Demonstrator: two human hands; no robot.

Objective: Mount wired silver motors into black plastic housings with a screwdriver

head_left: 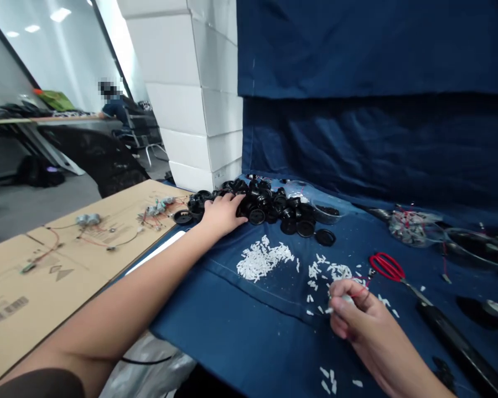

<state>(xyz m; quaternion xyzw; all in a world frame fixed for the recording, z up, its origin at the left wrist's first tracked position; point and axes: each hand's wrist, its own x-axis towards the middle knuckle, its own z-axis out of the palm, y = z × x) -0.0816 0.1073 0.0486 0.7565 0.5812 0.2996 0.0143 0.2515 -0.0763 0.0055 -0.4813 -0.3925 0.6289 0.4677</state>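
My left hand (pixel 224 214) reaches over the front of a heap of black round plastic parts (pixel 289 213), its fingers spread and resting on or just above them. Whether a fingertip has hold of one I cannot see. Lower right, my right hand (pixel 359 312) pinches a small pale part (pixel 347 299) with a thin red wire (pixel 366 283) trailing from it; the fingers cover most of it. Between the hands lies a mound of small white plastic pieces (pixel 259 260), and more are scattered beside my right hand.
Red-handled scissors (pixel 387 267) and a long black tool (pixel 460 337) lie at right. Clear containers (pixel 417 228) hold wired parts behind them. Small wired motors (pixel 88 219) sit on cardboard (pixel 87 265) at left. White boxes (pixel 182 105) stand stacked behind. A person (pixel 115 108) sits far back.
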